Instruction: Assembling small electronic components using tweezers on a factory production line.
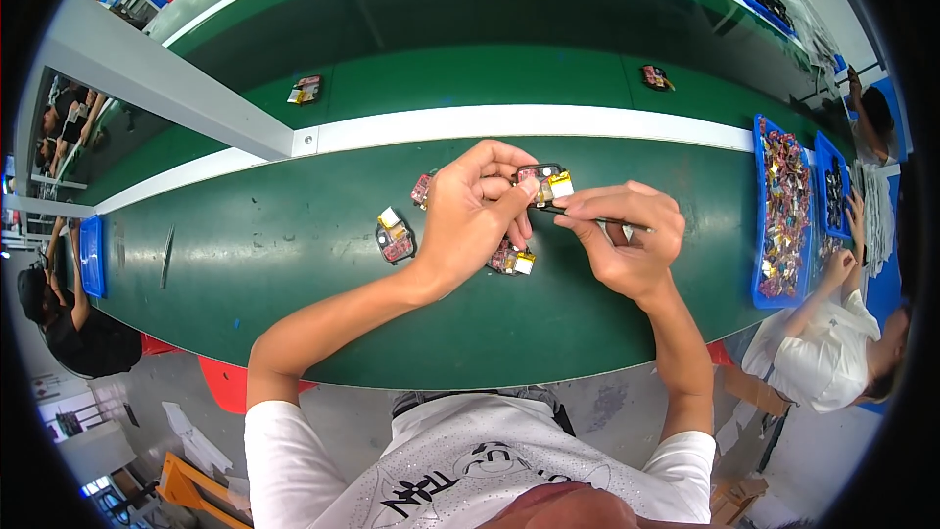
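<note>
My left hand (475,211) pinches a small electronic part (544,182) with a black frame and a yellow block, held above the green table (294,264). My right hand (627,235) grips a thin dark tool (597,220) like a pen, its tip touching the part. Three similar small parts lie on the table: one (395,238) to the left of my left hand, one (422,190) behind my left thumb, one (512,260) under my hands.
A blue tray (756,225) with several small parts stands at the right, a second blue tray (821,186) beyond it. A person in white sits at the right, another at the far left. More parts (305,90) ride the green belt beyond the white rail (548,122).
</note>
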The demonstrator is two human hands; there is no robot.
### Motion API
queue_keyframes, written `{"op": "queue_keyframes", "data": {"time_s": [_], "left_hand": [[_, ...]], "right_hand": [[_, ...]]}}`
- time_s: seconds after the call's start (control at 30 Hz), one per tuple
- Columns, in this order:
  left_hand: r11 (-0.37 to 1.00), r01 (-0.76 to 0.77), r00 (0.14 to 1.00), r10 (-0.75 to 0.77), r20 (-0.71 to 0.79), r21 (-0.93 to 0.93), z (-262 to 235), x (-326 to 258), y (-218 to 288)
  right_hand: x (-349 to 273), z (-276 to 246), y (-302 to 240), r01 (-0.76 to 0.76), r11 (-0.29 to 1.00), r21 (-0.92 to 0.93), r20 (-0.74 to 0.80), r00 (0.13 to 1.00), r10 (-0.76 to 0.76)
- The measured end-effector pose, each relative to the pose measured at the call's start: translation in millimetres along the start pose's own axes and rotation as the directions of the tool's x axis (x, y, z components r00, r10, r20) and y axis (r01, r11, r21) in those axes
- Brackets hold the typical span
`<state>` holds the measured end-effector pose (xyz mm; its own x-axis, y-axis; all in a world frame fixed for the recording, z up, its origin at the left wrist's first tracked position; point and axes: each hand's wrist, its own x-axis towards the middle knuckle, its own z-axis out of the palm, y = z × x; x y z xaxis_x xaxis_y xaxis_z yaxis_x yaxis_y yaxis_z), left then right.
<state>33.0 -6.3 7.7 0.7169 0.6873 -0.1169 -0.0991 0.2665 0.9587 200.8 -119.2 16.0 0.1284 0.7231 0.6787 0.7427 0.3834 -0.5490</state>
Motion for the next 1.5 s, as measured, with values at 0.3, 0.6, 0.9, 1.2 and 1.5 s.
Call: {"op": "queue_keyframes", "data": {"time_s": [0.3,0.6,0.9,1.2,1.5], "left_hand": [[0.990,-0.002,0.996,0.014,-0.086,0.139,6.3,8.6,-7.8],[0.849,-0.060,0.970,0.173,-0.169,0.525,-43.3,136.8,2.5],[0.311,-0.396,0.894,0.347,0.285,0.864,-125.9,23.3,50.4],[0.006,0.300,0.809,0.528,-0.258,0.954,-327.8,-24.9,120.4],[0.445,-0.006,1.000,-0.003,0.008,0.895,-324.2,96.6,106.7]], "right_hand": [[2.9,0.0,3.9,0.135,0.986,-0.100,0.044,0.990,-0.131],[-6.4,6.5,26.6,-0.089,0.991,0.096,-0.241,0.964,0.110],[-0.6,-2.2,23.2,-0.161,0.982,0.098,-0.247,0.952,0.180],[0.1,5.0,18.3,-0.157,0.976,0.148,-0.223,0.957,0.188],[-10.0,14.7,33.0,-0.188,0.975,0.121,-0.237,0.948,0.212]]}}
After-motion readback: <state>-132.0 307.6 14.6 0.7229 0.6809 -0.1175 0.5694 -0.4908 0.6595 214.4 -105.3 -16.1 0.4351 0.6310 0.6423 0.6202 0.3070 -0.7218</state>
